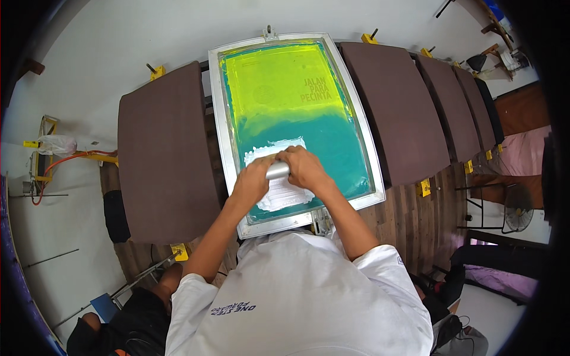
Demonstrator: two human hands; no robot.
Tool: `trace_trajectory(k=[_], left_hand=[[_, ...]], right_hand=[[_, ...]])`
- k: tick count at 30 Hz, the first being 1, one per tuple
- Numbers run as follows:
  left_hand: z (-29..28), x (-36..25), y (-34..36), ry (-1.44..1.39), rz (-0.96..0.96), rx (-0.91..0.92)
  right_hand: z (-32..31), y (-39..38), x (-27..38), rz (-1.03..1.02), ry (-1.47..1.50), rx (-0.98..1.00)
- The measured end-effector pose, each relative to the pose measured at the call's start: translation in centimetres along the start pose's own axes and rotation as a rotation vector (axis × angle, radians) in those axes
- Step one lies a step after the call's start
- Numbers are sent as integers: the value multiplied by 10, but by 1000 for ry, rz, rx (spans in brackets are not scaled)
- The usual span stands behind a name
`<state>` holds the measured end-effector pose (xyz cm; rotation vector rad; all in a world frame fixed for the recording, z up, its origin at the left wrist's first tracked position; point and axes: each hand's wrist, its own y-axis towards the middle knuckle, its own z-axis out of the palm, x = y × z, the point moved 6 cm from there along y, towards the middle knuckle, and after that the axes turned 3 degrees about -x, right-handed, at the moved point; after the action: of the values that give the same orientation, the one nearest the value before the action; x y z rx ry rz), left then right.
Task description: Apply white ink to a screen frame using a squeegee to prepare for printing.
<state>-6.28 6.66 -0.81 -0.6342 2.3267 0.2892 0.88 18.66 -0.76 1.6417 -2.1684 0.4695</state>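
Both my hands grip the silver bar of a squeegee (278, 171), my left hand (252, 181) at its left end and my right hand (303, 169) at its right, fingers curled close together. It rests over a patch of thick white ink (279, 196) on the lower part of a screen with a silver metal frame (373, 154). The mesh (335, 148) is teal below and fluorescent yellow-green toward the top, with a faint lettered design. A metal clamp (320, 221) holds the frame's near edge. The squeegee's blade is hidden by my hands and the bar.
Brown padded platens flank the screen, one left (163, 154) and several right (398, 118), with yellow brackets (425, 187). A hose (83, 153) hangs from a stand at far left. A fan (516, 210) stands at right. Bare legs and dark clothing (139, 320) show at lower left.
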Motion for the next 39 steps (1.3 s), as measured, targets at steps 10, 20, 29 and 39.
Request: trace_trajectory(k=[10,20,29,39], left_hand=[[32,-37,-98,50,8,145],[-3,-18,-25,-57,-99,153],[-1,11,10,-10,-51,-6],[31,-30,-81,-61,-126,110]], right_hand=[[11,-109,32,71,63,48],[-17,-27,18,-33,-35,112],[2,15,-5,24,-19,50],[8,-87,21,74,101,77]])
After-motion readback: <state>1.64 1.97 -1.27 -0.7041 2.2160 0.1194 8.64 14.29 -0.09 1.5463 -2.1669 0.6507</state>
